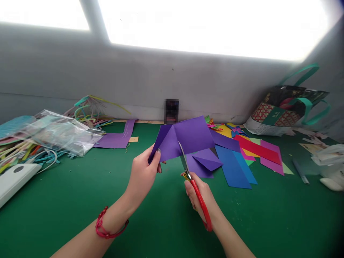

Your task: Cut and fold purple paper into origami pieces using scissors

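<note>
A folded sheet of purple paper [192,138] is held up over the table, its left edge pinched in my left hand [145,168]. Red-handled scissors [202,206] are gripped by my right hand [201,195], blades pointing up and away. The blade tips reach the lower part of the purple paper near its middle crease; whether they have cut into it I cannot tell. Behind the scissors, more purple pieces [200,170] lie on the green tabletop [172,229], one with a folded flap.
Blue strips [235,168], a red strip [259,148] and pink sheets lie to the right, with a pen [299,170] beyond. A patterned bag [279,114] stands at the back right. Leftward are a clear plastic bag [67,130], pipe cleaners, a cut purple sheet [115,139] and a white device [17,179].
</note>
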The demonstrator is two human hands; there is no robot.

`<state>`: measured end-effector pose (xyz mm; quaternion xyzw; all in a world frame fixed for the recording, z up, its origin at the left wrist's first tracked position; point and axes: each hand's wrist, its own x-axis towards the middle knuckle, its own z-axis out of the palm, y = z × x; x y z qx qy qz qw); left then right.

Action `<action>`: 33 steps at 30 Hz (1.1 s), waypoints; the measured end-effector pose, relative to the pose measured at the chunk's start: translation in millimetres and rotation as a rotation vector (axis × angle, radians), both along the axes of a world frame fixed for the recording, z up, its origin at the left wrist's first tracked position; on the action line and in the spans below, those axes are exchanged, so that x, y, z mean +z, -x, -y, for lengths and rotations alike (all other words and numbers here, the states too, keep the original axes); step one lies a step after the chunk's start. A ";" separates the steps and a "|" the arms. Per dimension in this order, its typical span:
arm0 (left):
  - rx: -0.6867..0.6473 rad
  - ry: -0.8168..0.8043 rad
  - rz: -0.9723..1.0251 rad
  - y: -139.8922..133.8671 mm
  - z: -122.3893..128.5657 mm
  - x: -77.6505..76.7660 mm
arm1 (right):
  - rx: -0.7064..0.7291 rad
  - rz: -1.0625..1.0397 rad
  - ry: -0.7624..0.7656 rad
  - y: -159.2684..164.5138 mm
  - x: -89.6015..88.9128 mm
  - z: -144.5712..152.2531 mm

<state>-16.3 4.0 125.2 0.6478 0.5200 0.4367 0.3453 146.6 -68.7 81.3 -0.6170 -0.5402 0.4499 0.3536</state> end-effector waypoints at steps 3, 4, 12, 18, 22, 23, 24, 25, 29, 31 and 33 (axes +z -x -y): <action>-0.024 0.021 0.008 -0.2 -0.1 0.5 | -0.041 -0.072 -0.013 3.9 -3.8 0.7; -0.027 0.025 0.012 -0.1 -0.5 0.4 | -0.061 -0.103 -0.009 5.7 -4.7 1.1; -0.051 0.035 0.033 0.1 -1.2 -0.9 | -0.128 -0.165 0.004 10.4 -5.6 1.9; -0.039 0.001 0.021 -0.1 -1.6 -2.2 | -0.092 -0.166 0.005 5.8 -16.7 -0.8; -0.043 -0.004 0.024 -0.4 -1.4 -2.9 | -0.072 -0.156 0.010 3.5 -22.8 -2.5; -0.041 -0.007 0.024 -0.5 -1.4 -3.0 | -0.074 -0.152 0.009 3.3 -23.1 -2.6; -0.039 -0.010 0.024 -0.6 -1.4 -3.1 | -0.077 -0.146 0.007 3.2 -23.1 -2.6; -0.036 -0.011 0.026 -0.6 -1.5 -3.2 | -0.079 -0.139 0.005 3.2 -22.9 -2.5; -0.044 0.005 0.037 -0.9 -2.3 -4.1 | -0.076 -0.125 -0.002 3.5 -22.1 -2.2; -0.048 0.016 0.043 -1.1 -2.7 -4.8 | -0.074 -0.123 -0.007 3.5 -22.2 -2.3; -0.049 0.022 0.048 -1.1 -3.0 -5.2 | -0.076 -0.122 -0.007 3.7 -22.4 -2.5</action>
